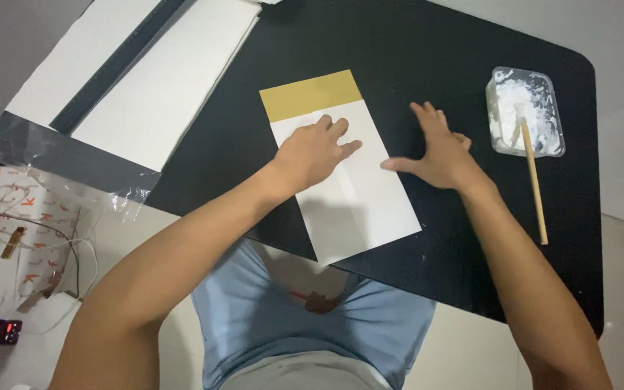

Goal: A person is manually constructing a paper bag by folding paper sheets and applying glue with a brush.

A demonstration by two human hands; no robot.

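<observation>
both hands press flat, fingers spread: left hand [317, 151] on the folded paper [355, 195], right hand [438, 150] seemingly touching its right edge.

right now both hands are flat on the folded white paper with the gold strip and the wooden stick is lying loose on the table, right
Not quite. The head view shows the wooden stick leaning with its upper end in the clear tub of white paste, not loose on the table. The left hand and right hand do press the white paper.
</observation>
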